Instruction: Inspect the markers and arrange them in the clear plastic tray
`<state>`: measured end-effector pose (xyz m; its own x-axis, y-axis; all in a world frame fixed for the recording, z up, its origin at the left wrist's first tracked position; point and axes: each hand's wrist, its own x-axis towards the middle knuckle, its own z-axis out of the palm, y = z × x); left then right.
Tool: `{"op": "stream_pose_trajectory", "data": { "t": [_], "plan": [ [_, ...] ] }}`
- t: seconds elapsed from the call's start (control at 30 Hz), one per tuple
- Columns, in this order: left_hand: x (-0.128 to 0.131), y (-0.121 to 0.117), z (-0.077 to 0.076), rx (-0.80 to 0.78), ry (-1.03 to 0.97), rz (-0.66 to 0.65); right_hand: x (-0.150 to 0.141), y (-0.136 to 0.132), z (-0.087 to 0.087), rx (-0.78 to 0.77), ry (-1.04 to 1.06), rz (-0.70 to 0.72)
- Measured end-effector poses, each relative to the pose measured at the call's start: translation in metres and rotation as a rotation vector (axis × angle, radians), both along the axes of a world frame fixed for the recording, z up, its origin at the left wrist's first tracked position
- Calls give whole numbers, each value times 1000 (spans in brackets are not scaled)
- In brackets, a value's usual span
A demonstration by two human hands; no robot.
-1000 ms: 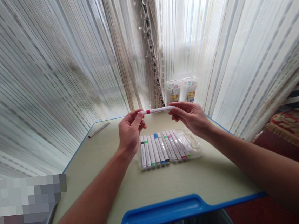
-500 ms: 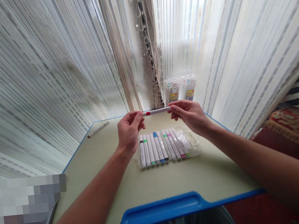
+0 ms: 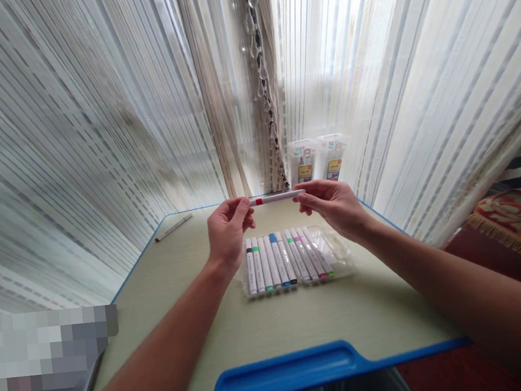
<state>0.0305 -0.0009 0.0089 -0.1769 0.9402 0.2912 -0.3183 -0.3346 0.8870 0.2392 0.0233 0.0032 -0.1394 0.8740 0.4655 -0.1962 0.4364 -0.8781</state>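
Two bare hands hold a slim white marker with a red band (image 3: 279, 197) nearly level at the centre of the frame, above the far part of a pale yellow-green desk with a blue edge (image 3: 273, 329). The left hand (image 3: 230, 228) is closed in a pinch on the end nearest the red band; the right hand (image 3: 333, 207) pinches the opposite end between thumb and fingers. The step in hand appears to be handling this single marker at both ends, and the next move would seem to call for a steady, light grip from each side. Just below, at centre, a row of white markers with coloured bands and ends (image 3: 274, 268) lies in an open clear plastic case (image 3: 342, 261), some slanting toward its right side. A grey-and-white marker with a dark end (image 3: 174, 227) lies apart near the desk's far left edge. Two clear boxes with yellow labels (image 3: 315, 159) stand beyond the right hand, partly hidden by it, before striped sheer curtains (image 3: 96, 113) and a hanging strand of clear beads (image 3: 261, 66). Nothing visible blocks the held marker, though the forearms flank the case closely and the left wrist crowds its left edge.
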Motion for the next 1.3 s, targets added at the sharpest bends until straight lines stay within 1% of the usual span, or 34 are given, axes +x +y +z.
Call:
{"op": "stream_pose_trajectory", "data": {
  "t": [0.2,0.43,0.67,0.93,1.03,1.2,1.3],
  "plan": [
    [-1,-2,2,6,-7,-23,0,1,-1,-7,15,10],
    [-2,-1,0,26,1,-39,0,1,0,-14,25,16],
    [-1,-3,0,40,46,-37,0,-2,2,-53,35,17],
    [-3,-2,-1,34,6,-74,1,-3,4,-100,114,43],
    [-3,-2,-1,18,-6,-60,1,-3,3,-76,93,33],
    [-4,0,-1,7,-20,-42,0,-1,1,42,7,-21],
    [-4,1,-2,7,2,-39,0,-1,0,65,-14,-41]
  ]
}}
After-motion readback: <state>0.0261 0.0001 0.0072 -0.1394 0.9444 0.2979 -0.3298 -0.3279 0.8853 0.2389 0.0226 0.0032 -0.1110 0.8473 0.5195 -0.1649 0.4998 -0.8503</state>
